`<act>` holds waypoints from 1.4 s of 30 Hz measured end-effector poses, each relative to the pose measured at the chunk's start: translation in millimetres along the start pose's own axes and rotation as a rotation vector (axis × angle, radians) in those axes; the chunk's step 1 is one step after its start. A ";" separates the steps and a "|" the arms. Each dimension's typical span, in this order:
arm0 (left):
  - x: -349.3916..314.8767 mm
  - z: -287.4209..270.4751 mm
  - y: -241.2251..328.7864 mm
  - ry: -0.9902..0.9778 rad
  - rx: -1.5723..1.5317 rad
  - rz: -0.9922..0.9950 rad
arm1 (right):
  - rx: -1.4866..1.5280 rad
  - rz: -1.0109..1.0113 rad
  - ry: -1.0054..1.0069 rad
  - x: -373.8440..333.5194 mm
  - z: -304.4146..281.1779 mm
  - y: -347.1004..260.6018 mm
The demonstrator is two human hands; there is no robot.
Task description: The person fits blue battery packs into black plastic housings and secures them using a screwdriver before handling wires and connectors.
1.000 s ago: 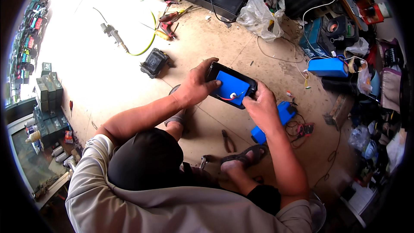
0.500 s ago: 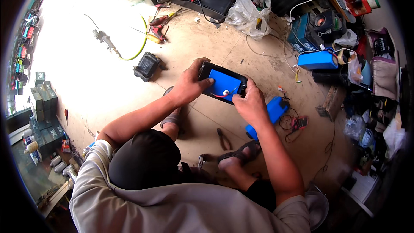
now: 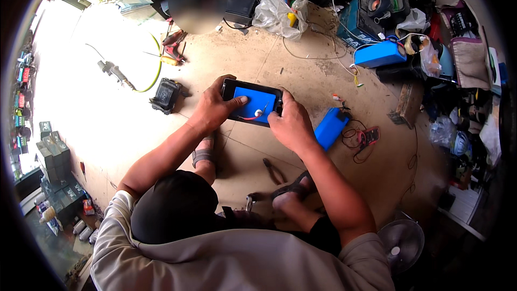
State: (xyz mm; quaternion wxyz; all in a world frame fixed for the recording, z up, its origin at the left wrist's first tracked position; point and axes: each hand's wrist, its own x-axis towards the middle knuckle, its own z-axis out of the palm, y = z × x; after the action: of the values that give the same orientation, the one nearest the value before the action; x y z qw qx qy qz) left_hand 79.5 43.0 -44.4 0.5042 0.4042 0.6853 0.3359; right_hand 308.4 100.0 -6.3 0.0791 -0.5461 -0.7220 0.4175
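Observation:
Both my hands hold a black plastic case above the floor. Inside it lies a flat blue battery pack with a white round spot and thin red and dark wires. My left hand is closed round the case's left end, its thumb lying on the blue pack. My right hand is closed on the right end, with thumb and fingers at the case's edge. The fingers under the case are hidden. Right of my right hand, a larger blue pack lies on the floor.
A red multimeter with dark leads and a pair of pliers lie on the floor. Farther off are a black box-like part, screwdrivers and a plastic bag. A fan stands at lower right.
The view has shifted and turned a little. The case now appears farther left and more level, still in both hands. A blurred patch now covers part of the top edge.

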 end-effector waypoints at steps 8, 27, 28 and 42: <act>0.1 0.0 -2.3 0.029 -0.006 0.027 | 0.169 -0.023 -0.036 0.4 0.4 7.5; -2.4 8.6 -8.2 0.029 -0.071 0.030 | -0.125 0.429 0.389 -21.7 -73.7 348.5; -4.1 8.3 -6.4 0.031 -0.072 0.008 | -0.207 0.409 0.416 -23.2 -67.0 342.7; -7.7 7.2 3.3 0.010 -0.021 -0.061 | 0.104 0.254 0.487 -0.2 -48.0 341.8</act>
State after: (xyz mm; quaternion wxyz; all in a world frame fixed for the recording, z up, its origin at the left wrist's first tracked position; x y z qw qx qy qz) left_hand 88.4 37.9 -40.3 0.5150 0.3758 0.6963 0.3296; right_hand 582.8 143.4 -211.2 0.2253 -0.7118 -0.5849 0.3171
